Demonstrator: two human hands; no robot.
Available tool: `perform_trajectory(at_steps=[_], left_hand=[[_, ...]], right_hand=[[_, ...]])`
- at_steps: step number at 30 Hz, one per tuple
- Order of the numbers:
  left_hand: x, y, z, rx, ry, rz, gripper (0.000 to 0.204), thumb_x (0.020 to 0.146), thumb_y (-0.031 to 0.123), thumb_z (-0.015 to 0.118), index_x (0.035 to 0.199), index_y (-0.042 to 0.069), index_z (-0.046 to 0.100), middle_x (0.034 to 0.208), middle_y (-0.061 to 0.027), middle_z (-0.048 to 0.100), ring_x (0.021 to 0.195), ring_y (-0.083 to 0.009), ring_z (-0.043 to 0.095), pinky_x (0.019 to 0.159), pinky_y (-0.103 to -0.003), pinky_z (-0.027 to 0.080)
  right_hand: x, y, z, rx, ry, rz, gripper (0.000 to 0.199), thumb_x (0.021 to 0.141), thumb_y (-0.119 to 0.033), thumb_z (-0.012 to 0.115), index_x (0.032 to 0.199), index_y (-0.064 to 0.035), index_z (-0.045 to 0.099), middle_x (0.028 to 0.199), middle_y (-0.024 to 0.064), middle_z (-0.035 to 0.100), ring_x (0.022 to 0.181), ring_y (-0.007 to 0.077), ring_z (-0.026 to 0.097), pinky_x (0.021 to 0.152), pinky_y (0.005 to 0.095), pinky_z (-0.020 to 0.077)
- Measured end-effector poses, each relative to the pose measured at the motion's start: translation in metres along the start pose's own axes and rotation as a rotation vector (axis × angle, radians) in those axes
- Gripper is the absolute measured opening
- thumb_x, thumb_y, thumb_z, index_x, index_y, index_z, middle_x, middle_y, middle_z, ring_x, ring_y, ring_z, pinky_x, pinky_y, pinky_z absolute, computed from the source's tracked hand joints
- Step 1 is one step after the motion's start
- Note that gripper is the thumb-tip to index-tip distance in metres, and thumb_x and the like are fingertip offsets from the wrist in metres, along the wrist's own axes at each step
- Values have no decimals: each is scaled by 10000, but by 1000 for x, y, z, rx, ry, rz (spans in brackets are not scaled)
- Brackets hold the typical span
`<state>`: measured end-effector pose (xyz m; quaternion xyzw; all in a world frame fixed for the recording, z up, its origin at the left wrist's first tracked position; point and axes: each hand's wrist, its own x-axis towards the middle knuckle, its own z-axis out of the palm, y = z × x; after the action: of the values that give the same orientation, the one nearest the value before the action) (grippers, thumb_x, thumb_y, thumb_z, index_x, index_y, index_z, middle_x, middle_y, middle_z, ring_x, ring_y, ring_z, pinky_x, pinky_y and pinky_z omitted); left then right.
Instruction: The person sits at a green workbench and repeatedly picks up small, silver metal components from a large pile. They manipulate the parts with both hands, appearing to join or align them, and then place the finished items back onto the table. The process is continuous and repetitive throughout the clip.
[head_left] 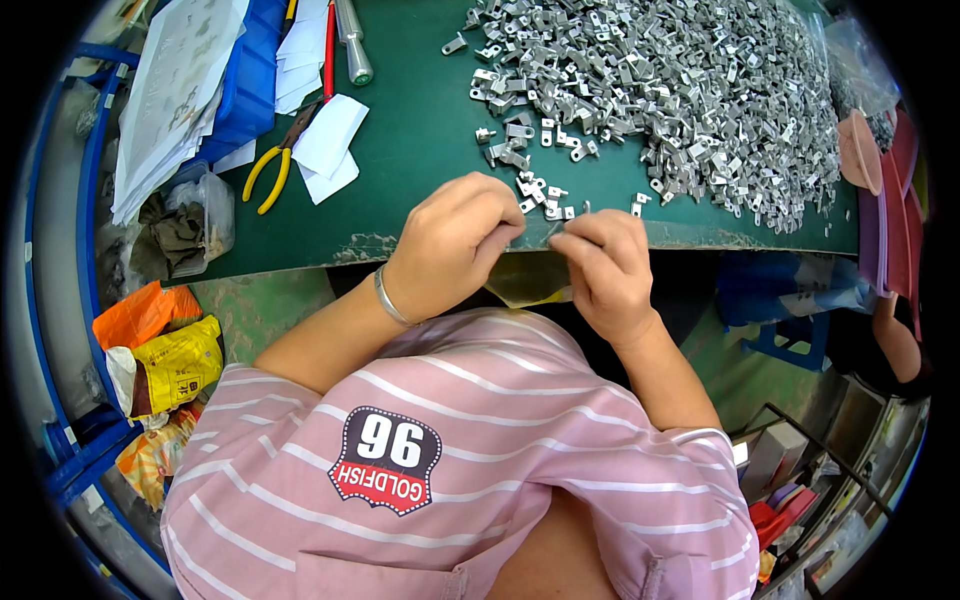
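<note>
At the near edge of the green table [400, 150], both of my hands are up close to each other. My left hand [450, 240] has its fingers curled and pressed together; anything between them is hidden. Thumb and fingers of my right hand [612, 262] pinch around a small grey metal piece, mostly covered by the fingertips. Just beyond the hands lies a loose cluster of small L-shaped metal brackets [536, 190] with holes. A large heap of the same metal brackets [690, 90] spreads over the far right of the table.
Yellow-handled pliers [270, 180], white paper slips [328, 140] and a metal rod-like tool [355, 50] lie at the left. Beside them stand a blue bin [247, 90] and a clear plastic container [218, 215]. A blue stool [790, 335] is below right.
</note>
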<state>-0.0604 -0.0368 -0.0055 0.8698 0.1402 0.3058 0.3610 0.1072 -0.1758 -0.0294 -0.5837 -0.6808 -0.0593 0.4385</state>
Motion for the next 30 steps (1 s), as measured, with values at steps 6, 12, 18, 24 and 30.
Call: perform_trajectory(at_steps=[6, 12, 18, 24, 30], left_hand=[[7, 6, 5, 68, -65, 4, 302, 768, -66, 752, 1046, 2, 656, 988, -148, 621, 854, -302, 632, 736, -372, 529], [13, 9, 10, 99, -111, -24, 304, 776, -50, 742, 1054, 17, 639, 1039, -156, 588, 908, -336, 617, 772, -394, 517], [7, -1, 11, 86, -86, 103, 242, 773, -60, 738, 981, 26, 649, 976, -132, 621, 858, -323, 638, 733, -374, 529], [10, 5, 11, 9, -46, 31, 228, 790, -43, 737, 998, 22, 670, 964, -127, 615, 831, -311, 635, 711, -367, 529], [37, 8, 23, 262, -90, 60, 154, 813, 37, 742, 958, 29, 691, 918, -108, 585, 839, -302, 586, 742, -392, 480]], right_hand=[[3, -2, -5, 23, 62, 94, 284, 718, 36, 762, 983, -32, 688, 978, 100, 691, 876, 305, 632, 801, 395, 482], [6, 1, 7, -71, 33, 194, 251, 747, -32, 784, 971, -70, 678, 993, 63, 689, 935, 273, 634, 825, 395, 430], [4, -1, 6, -25, 22, 24, 239, 742, -9, 772, 962, -54, 689, 1015, 64, 673, 927, 277, 638, 801, 391, 470], [2, 9, -26, -207, 100, 156, 258, 774, 66, 701, 1017, -20, 700, 1063, 125, 695, 970, 330, 646, 879, 430, 504], [-2, 22, -29, -286, 108, 178, 275, 710, 83, 745, 953, -37, 698, 970, 118, 687, 907, 293, 648, 781, 399, 510]])
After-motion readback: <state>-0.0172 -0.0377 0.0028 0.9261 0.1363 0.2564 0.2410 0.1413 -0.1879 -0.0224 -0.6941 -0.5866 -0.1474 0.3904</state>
